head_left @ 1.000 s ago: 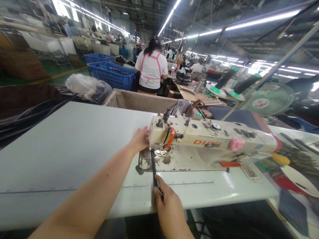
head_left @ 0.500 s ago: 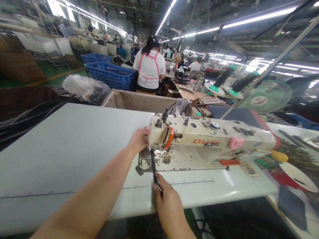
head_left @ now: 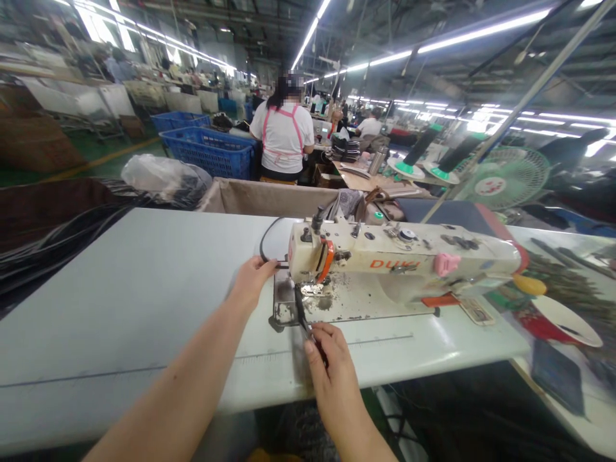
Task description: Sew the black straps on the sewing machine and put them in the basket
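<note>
A white sewing machine [head_left: 404,256] stands on a pale table [head_left: 144,289]. My left hand [head_left: 253,279] is left of its head, the fingers closed on a thin black strip [head_left: 263,244] that curves up behind the machine head. My right hand [head_left: 330,359] is in front of the needle plate [head_left: 315,290], closed round a small dark metal tool, perhaps snips or tweezers [head_left: 306,328]. The tool's tip meets a dark strip [head_left: 299,301] that runs down from the presser foot. The handle is mostly hidden by the fingers.
A beige fabric-lined bin [head_left: 274,197] lies behind the table. Dark strips [head_left: 58,237] are heaped at the left. Blue crates [head_left: 212,151] and a person in a white shirt [head_left: 283,138] are beyond. Thread cones [head_left: 418,151] and a green fan [head_left: 500,179] stand back right.
My left hand has moved left and slightly toward me, with the curved black strip now showing. My right hand has shifted slightly right, and the tool now points up at the strip.
</note>
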A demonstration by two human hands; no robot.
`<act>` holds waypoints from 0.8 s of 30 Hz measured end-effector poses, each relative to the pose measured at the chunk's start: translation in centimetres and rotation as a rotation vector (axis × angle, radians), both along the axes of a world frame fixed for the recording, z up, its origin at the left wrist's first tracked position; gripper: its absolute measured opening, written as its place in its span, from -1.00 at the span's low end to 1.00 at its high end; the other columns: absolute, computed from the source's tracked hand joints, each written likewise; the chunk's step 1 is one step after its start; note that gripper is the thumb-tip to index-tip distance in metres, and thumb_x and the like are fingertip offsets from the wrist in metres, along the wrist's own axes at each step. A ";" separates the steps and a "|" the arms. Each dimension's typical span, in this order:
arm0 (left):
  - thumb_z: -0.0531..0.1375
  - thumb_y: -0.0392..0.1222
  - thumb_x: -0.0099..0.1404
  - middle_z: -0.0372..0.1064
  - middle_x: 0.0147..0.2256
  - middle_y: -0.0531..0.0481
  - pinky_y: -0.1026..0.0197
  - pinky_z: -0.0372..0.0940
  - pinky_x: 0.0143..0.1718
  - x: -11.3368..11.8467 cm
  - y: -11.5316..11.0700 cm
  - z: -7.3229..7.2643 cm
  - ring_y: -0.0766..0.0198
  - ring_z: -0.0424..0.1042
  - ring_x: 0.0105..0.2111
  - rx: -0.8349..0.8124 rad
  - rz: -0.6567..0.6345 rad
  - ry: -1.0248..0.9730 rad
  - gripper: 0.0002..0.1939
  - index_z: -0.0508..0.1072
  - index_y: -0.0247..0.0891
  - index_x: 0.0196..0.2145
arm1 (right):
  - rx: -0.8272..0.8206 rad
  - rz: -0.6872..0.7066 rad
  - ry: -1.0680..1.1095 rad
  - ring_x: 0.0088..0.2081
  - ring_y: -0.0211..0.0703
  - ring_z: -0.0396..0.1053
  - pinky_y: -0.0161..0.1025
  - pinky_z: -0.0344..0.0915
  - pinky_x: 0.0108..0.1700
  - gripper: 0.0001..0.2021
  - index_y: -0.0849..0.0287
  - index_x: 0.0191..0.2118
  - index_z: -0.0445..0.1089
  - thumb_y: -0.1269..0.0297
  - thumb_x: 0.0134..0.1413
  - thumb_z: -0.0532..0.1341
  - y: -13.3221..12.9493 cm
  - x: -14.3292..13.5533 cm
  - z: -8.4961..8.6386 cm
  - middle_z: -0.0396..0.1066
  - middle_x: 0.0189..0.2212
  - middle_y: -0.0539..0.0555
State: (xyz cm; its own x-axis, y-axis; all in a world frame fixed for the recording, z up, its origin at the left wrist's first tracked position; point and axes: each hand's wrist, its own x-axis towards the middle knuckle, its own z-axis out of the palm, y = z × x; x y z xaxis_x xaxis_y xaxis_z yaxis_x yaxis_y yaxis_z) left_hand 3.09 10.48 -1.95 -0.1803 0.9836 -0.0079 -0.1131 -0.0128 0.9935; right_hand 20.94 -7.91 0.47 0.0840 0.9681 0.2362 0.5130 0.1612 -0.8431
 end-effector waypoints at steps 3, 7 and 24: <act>0.35 0.05 0.14 0.52 -0.33 -0.06 -0.05 0.49 0.08 -0.8 -1.9 0.3 0.13 0.60 -0.19 0.017 0.029 -0.122 -0.65 0.39 -0.26 -0.33 | -0.105 0.089 0.104 -0.18 -0.08 0.42 -0.15 0.39 -0.06 -0.74 0.14 -0.13 0.46 0.08 0.38 0.12 0.5 -1.0 0.9 0.48 -0.23 0.12; 0.40 0.06 0.15 0.53 -0.29 -0.06 -0.09 0.45 0.16 -2.3 -4.7 0.6 0.12 0.60 -0.13 0.034 0.062 -0.180 -0.61 0.41 -0.27 -0.27 | -0.361 0.194 0.397 -0.49 -0.27 0.22 -0.30 0.15 -0.44 -0.61 0.13 -0.23 0.39 -0.13 0.33 0.14 1.7 -2.8 1.6 0.41 -0.45 -0.02; 0.33 0.16 0.28 0.62 -0.10 -0.22 0.01 0.50 0.06 -6.3 -14.6 2.1 0.01 0.61 -0.03 0.082 0.099 0.195 -0.60 0.45 -0.24 -0.19 | -0.621 0.375 0.738 -0.64 -0.45 -0.16 -0.36 -0.25 -0.57 -0.39 0.24 -0.34 0.45 -0.35 0.02 0.26 7.4 -7.0 0.5 0.22 -0.60 -0.12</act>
State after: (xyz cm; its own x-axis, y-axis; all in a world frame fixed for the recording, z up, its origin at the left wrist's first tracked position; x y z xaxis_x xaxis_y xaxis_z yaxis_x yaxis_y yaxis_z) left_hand -3.17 -4.16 0.11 -0.2663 0.9569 0.1156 0.0867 -0.0956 0.9916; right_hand 13.91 -0.56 0.97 -0.3265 0.8958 -0.3017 -0.1585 -0.3665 -0.9168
